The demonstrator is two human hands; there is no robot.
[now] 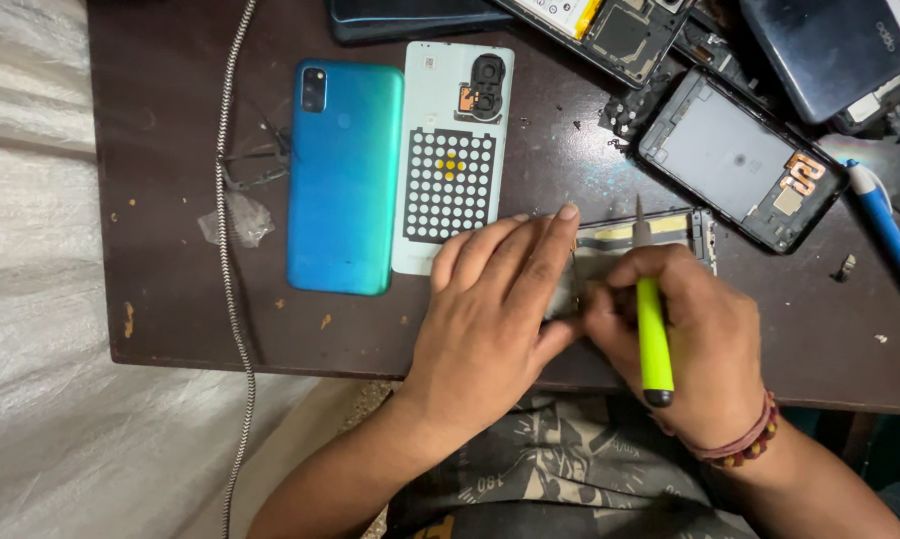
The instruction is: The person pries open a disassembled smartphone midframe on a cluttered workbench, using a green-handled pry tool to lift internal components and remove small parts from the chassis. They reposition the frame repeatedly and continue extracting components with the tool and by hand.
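My left hand [495,299] lies flat on an opened phone body [660,235] near the front edge of the dark table [171,200], pressing it down. My right hand [694,339] grips a tool with a lime-green handle [653,339]; its thin metal tip points away from me onto the phone's inner frame. Most of the phone body is hidden under both hands. To the left of my left hand lie a teal-blue phone back cover [342,175] and a white inner back panel with a dotted black grid [455,150].
Several disassembled phone frames and covers are piled at the back right [744,160]. A blue pen [889,235] lies at the right edge. A braided cable [225,250] runs down the left side, beside a small plastic scrap [235,220]. White cloth covers the area on the left.
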